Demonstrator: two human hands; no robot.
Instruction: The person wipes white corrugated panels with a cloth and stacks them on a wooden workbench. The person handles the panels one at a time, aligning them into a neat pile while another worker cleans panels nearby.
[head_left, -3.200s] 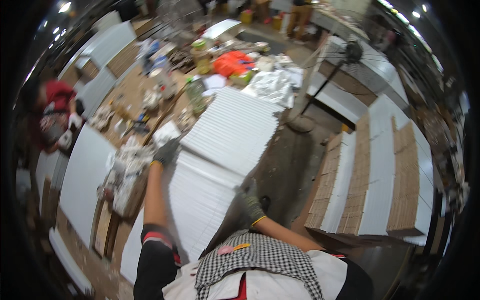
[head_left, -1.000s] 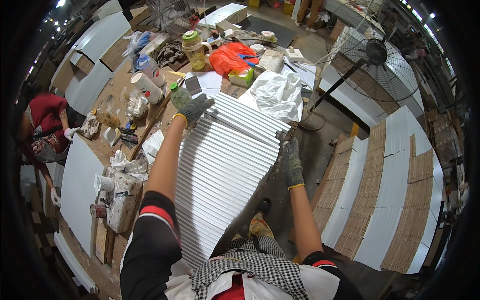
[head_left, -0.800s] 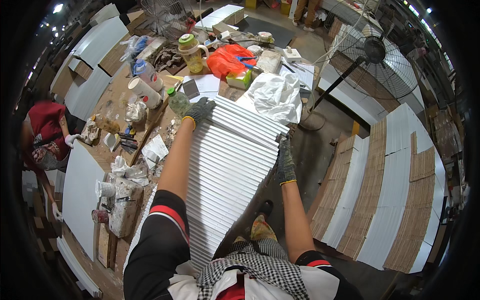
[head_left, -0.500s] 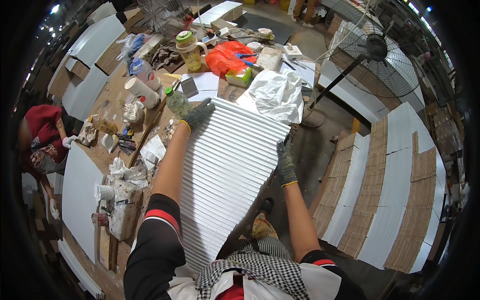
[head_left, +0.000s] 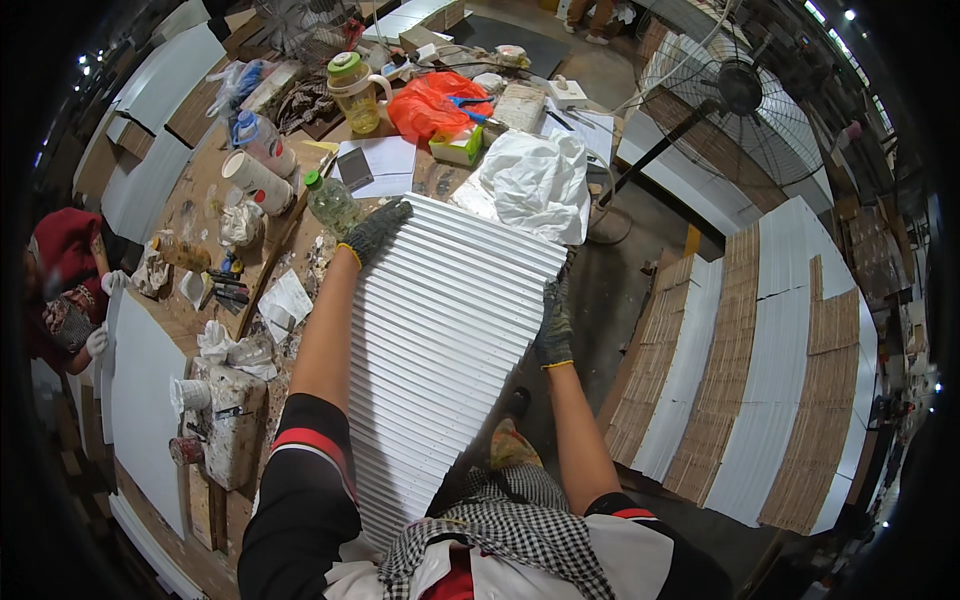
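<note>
A long row of glossy white strips (head_left: 440, 340), packed side by side, lies along the near table edge in front of me. Both my hands wear dark grey knit gloves with yellow cuffs. My left hand (head_left: 375, 232) grips the row's far left corner, its fingers closed against the edge. At the right edge, near the far corner, my right hand (head_left: 553, 325) holds the ends of the strips; its fingers are partly hidden. Just beyond my left hand stands a green-capped clear bottle (head_left: 330, 203). A crumpled white cloth (head_left: 535, 185) lies past the row's far end.
A stained canister (head_left: 235, 425), paper cups (head_left: 255, 180), a yellow jug (head_left: 357, 95) and an orange-red plastic bag (head_left: 435, 105) crowd the table. A caged fan (head_left: 740, 90) stands at far right, above stacked white-and-brown boards (head_left: 770, 370). Another person (head_left: 70, 290) handles a white board at left.
The whole view has shifted slightly, moving the scene left. My hands keep their places on the strips. The other person's gloved hands have come together at the white board's edge.
</note>
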